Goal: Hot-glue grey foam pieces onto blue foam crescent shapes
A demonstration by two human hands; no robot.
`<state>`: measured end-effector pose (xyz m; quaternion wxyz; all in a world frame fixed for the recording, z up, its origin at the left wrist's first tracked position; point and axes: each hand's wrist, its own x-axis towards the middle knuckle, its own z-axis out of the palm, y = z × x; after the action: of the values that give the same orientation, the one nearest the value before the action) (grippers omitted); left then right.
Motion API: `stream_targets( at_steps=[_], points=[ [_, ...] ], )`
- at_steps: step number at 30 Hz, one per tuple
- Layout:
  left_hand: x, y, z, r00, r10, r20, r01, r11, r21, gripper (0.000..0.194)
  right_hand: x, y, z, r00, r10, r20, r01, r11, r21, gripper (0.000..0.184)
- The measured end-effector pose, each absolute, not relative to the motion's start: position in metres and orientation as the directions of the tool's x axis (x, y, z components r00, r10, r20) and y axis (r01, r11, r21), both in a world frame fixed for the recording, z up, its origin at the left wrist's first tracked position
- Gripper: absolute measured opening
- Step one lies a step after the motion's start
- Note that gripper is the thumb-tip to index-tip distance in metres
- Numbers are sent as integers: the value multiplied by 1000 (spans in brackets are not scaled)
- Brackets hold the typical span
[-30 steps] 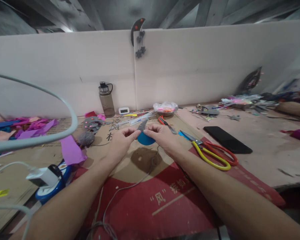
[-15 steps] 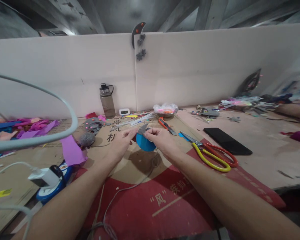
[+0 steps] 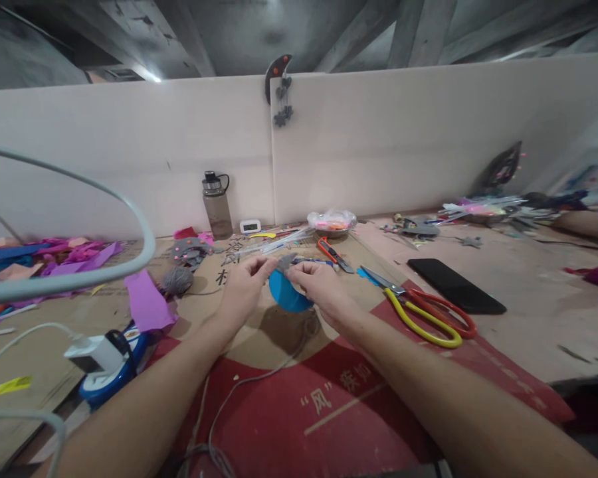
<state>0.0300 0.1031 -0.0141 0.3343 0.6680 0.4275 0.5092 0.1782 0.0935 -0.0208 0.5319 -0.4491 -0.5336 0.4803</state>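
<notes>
Between my two hands is a blue rounded piece (image 3: pixel 288 296) with grey material (image 3: pixel 286 261) along its top edge. My left hand (image 3: pixel 246 284) pinches the upper left end, thumb and forefinger together. On the other side, my right hand (image 3: pixel 321 287) is closed on the grey upper right part, fingertips close to the left ones. The piece is held a little above the cardboard and casts a shadow on it. Grey yarn (image 3: pixel 259 377) runs over the cardboard below the hands; whether it joins the piece is hard to see.
Yellow-and-red-handled scissors (image 3: pixel 423 307), a black phone (image 3: pixel 456 285) and a box cutter (image 3: pixel 335 254) lie to the right. Left are a yarn ball (image 3: pixel 177 280), purple felt (image 3: pixel 148 302) and a power strip (image 3: pixel 114 378). A bottle (image 3: pixel 216 209) stands behind. Another person's arm (image 3: pixel 585 227) shows far right.
My fingers have shifted slightly on the grey edge, and the blue piece shows a little lower and more to the left. The whole view has tilted slightly upward.
</notes>
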Motion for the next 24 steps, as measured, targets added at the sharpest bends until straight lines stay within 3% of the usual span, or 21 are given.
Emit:
stream_targets(
  at_steps=[3, 8, 19, 24],
  points=[
    [32, 110, -22, 130, 958, 256, 8, -259, 966, 35, 179, 95, -20, -23, 995, 92, -130, 88, -988, 29],
    [44, 99, -25, 162, 961, 224, -213, -187, 959, 35, 180, 99, -23, -23, 992, 125, -233, 117, -966, 34],
    [52, 101, -34, 77, 988, 133, -375, -95, 922, 29, 171, 99, -28, -38, 999, 24, -330, 10, -944, 34],
    [52, 99, -26, -1, 994, 108, -419, -99, 903, 25, 166, 98, -29, -45, 997, 63, -298, 47, -953, 32]
  ],
)
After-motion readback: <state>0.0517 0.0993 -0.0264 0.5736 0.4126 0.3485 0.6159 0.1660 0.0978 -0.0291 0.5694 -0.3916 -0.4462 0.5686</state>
